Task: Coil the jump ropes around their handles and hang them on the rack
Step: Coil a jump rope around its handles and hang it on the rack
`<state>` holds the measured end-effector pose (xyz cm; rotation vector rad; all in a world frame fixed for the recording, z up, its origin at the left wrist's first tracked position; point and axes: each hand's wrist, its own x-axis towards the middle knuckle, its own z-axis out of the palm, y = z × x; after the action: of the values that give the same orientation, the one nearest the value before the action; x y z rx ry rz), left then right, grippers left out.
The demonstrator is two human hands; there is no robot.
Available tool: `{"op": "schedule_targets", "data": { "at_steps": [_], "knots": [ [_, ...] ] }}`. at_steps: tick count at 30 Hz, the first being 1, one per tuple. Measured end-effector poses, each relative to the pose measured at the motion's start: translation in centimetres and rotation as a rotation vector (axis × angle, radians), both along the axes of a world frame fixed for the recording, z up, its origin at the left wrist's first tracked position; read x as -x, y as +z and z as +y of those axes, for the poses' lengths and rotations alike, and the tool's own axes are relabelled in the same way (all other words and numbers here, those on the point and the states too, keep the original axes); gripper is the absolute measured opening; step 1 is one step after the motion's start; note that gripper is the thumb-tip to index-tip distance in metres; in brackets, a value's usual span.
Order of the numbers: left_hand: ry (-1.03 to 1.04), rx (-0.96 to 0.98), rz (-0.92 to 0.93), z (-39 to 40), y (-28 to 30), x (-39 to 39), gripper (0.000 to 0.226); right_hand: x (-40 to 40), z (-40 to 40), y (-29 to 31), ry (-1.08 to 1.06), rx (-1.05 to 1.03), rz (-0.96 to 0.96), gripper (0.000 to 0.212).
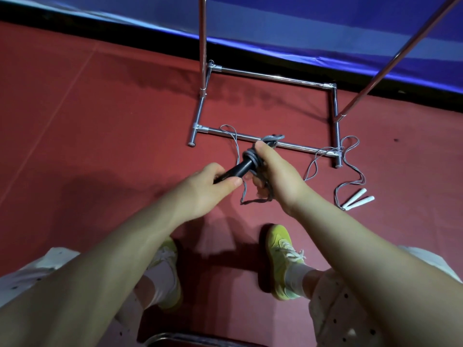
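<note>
My left hand (209,186) grips the near end of a pair of black jump-rope handles (241,167). Grey cord (253,156) is wound in several turns round their far end. My right hand (278,176) closes on the cord beside those turns, and a loose loop of the cord (244,195) hangs below. A second jump rope with white handles (359,199) lies on the floor to the right, its grey cord (349,151) draped over the rack's base. The metal rack (265,140) stands in front of me, its uprights rising out of view.
Red floor (100,121) all around. A blue padded wall (300,28) with a black lower edge runs behind the rack. My feet in yellow shoes (283,259) stand below the hands. A curved metal edge (175,338) shows at the bottom.
</note>
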<state>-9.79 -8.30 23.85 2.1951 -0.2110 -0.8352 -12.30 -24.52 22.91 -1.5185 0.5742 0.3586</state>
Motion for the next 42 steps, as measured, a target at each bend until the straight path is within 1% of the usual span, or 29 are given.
{"op": "schedule_targets", "data": {
  "at_steps": [1,3,4,5,7,10,12,14,16,18,20,25,30,34,38,40,42],
  "knots": [
    [0.033,0.104,0.073,0.0,0.0,-0.1,0.035,0.0,0.0,0.0,-0.023,0.014,-0.041,0.049],
    [0.108,0.273,0.178,-0.2,0.4,0.0,0.024,-0.1,-0.2,0.2,-0.046,-0.007,-0.115,0.042],
    [0.171,0.349,0.233,-0.2,0.9,0.0,0.018,-0.1,-0.3,0.3,-0.052,-0.059,-0.145,0.040],
    [0.240,0.423,0.312,-0.3,1.3,0.0,0.017,-0.2,-0.3,0.5,-0.062,-0.141,-0.168,0.038],
    [0.295,0.536,0.532,-0.1,2.2,-0.1,0.038,-0.2,-0.4,1.1,-0.069,-0.317,-0.213,0.036],
    [0.215,0.675,0.837,0.3,2.8,0.0,0.068,0.2,-0.6,1.2,0.012,-0.460,-0.338,0.042],
    [0.192,0.757,0.955,0.2,2.8,0.6,0.077,0.3,-0.6,1.1,0.098,-0.494,-0.372,0.056],
    [0.179,0.811,1.022,0.0,2.7,1.3,0.082,0.2,-0.6,1.0,0.163,-0.513,-0.364,0.067],
    [0.187,0.832,1.058,-0.2,2.6,1.6,0.085,0.1,-0.7,0.9,0.187,-0.558,-0.352,0.063],
    [0.184,0.827,1.062,-0.2,2.7,1.6,0.084,0.1,-0.8,0.7,0.204,-0.531,-0.356,0.053],
    [0.176,0.802,1.046,-0.2,2.7,1.4,0.080,0.2,-0.8,0.8,0.216,-0.444,-0.334,0.055],
    [0.199,0.693,0.945,0.1,2.2,0.5,0.076,0.0,-1.6,1.1,0.259,-0.276,-0.112,0.054],
    [0.223,0.591,0.869,0.0,2.0,0.4,0.075,0.2,-1.9,1.5,0.275,-0.155,0.006,0.056],
    [0.239,0.466,0.784,-0.2,1.7,0.2,0.079,0.3,-2.0,1.5,0.235,-0.057,0.064,0.048],
    [0.233,0.337,0.677,-0.4,1.4,0.3,0.074,0.2,-1.9,1.0,0.197,0.039,0.104,0.038],
    [0.226,0.288,0.619,-0.5,1.3,0.3,0.073,0.2,-1.9,0.8,0.175,0.081,0.110,0.037],
    [0.228,0.225,0.523,-0.5,1.0,0.4,0.071,0.2,-1.9,0.6,0.201,0.204,0.086,0.040]
  ]
}}
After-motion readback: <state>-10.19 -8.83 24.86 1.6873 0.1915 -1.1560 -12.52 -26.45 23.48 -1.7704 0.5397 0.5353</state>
